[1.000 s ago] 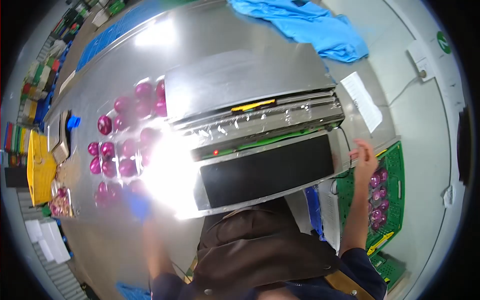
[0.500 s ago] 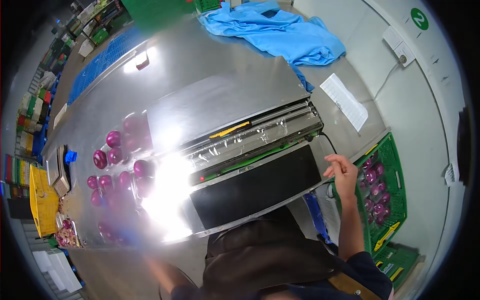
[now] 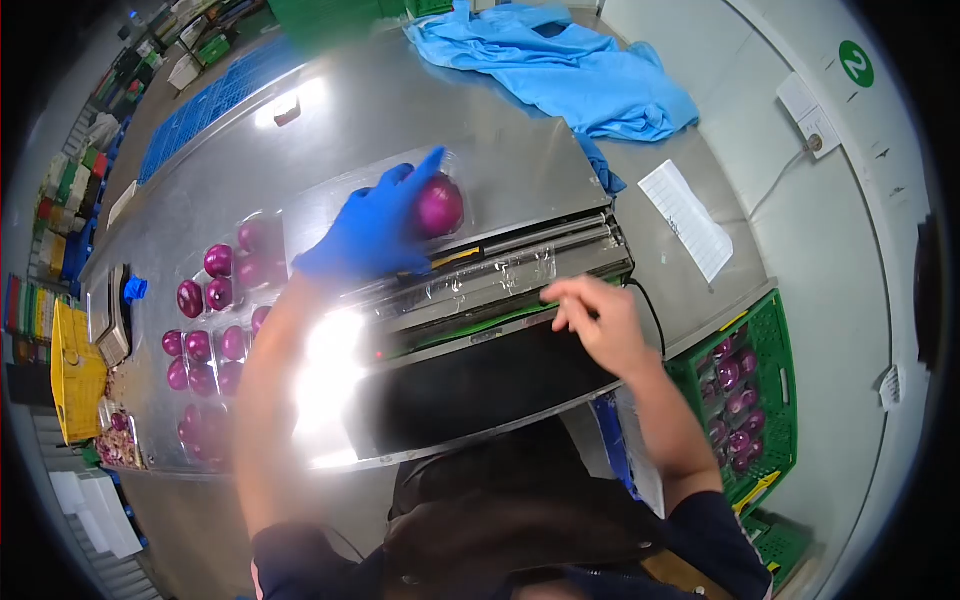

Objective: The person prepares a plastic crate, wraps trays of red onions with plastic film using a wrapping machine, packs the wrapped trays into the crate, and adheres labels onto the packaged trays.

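My left hand [image 3: 365, 232], in a blue glove, grips a clear plastic tray of red onions [image 3: 440, 205] above the steel table, just beyond the wrapping machine. One large onion shows plainly; the glove hides the rest of the tray. My bare right hand [image 3: 598, 322] hovers over the front of the wrapping machine [image 3: 510, 312], fingers loosely bent and apart, with nothing visible in them. Clear film [image 3: 500, 278] lies across the machine's rollers. Several more onion packs [image 3: 219, 293] stand on the table to the left, partly behind my left forearm.
A green crate [image 3: 785, 400] with packed onions stands at the right. Blue cloth [image 3: 570, 75] and a paper sheet [image 3: 688, 220] lie on the far right of the table. A scale [image 3: 115, 320] and a yellow crate [image 3: 75, 375] are at the left.
My left hand has swung up from the near left edge to behind the machine, now with an onion tray. My right hand has moved left from beside the green crate to the machine.
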`<state>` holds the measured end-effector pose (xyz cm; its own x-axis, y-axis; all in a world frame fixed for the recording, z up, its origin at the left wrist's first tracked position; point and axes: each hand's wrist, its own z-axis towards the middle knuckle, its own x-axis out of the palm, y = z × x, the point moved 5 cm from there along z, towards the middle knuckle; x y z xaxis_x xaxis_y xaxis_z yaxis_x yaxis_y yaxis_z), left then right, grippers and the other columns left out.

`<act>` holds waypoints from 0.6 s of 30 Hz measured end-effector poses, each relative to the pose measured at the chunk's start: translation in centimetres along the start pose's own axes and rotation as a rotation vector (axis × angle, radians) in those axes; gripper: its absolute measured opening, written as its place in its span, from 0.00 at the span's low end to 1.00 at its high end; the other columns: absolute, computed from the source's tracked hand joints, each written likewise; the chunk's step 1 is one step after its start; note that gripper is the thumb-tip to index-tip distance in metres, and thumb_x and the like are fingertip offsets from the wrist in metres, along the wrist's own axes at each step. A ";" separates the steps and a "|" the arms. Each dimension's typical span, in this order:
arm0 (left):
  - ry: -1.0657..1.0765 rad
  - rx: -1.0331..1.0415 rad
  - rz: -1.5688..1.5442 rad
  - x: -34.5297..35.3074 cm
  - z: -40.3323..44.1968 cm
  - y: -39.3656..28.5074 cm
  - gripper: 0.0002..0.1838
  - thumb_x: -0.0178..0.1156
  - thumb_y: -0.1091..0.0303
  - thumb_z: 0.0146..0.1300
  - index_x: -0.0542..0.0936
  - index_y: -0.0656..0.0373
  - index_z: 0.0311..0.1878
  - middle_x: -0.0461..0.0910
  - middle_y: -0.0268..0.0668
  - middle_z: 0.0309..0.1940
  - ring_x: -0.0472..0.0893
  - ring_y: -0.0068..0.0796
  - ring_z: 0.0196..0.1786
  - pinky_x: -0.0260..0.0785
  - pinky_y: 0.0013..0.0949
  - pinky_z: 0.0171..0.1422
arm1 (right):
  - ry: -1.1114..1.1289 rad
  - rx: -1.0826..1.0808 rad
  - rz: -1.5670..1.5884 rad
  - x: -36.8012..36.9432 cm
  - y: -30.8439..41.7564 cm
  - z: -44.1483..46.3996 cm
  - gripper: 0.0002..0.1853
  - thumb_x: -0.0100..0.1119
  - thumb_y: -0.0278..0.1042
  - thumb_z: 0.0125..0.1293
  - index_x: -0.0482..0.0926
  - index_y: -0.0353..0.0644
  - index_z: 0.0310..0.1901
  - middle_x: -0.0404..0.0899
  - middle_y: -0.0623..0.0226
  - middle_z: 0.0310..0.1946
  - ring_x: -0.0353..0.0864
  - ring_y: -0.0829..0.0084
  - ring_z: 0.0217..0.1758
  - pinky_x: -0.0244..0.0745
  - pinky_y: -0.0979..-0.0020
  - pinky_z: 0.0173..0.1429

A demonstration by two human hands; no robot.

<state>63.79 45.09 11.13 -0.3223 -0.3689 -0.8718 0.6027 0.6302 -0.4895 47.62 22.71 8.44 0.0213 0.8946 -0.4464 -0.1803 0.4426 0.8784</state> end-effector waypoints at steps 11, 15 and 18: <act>0.008 0.072 0.737 -1.5 -14.6 5.1 0.40 0.61 0.76 0.46 0.72 0.29 0.65 0.66 0.36 0.68 0.68 0.46 0.65 0.53 0.52 0.72 | 0.580 -0.705 -0.815 0.8 -2.9 9.1 0.25 0.51 0.26 0.63 0.71 0.63 0.60 0.58 0.75 0.71 0.82 0.70 0.43 0.79 0.70 0.36; -0.048 0.103 0.590 -1.1 -16.4 8.3 0.36 0.57 0.78 0.50 0.75 0.30 0.62 0.68 0.36 0.66 0.71 0.43 0.62 0.57 0.49 0.70 | 0.497 -0.684 -0.595 1.8 -3.7 9.0 0.12 0.59 0.38 0.63 0.81 0.62 0.48 0.75 0.79 0.59 0.83 0.72 0.39 0.78 0.71 0.34; -0.189 0.012 0.561 -2.0 -17.5 6.9 0.35 0.57 0.79 0.48 0.76 0.34 0.62 0.71 0.38 0.62 0.75 0.40 0.54 0.64 0.42 0.65 | 0.398 -0.577 -0.434 0.8 -3.7 8.2 0.08 0.60 0.39 0.63 0.84 0.55 0.43 0.83 0.77 0.47 0.84 0.72 0.42 0.78 0.73 0.38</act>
<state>55.85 62.13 9.15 0.1834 -0.0977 -0.9782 0.6517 0.7571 0.0465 56.33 22.31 6.24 -0.1249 0.5146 -0.8483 -0.7158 0.5453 0.4362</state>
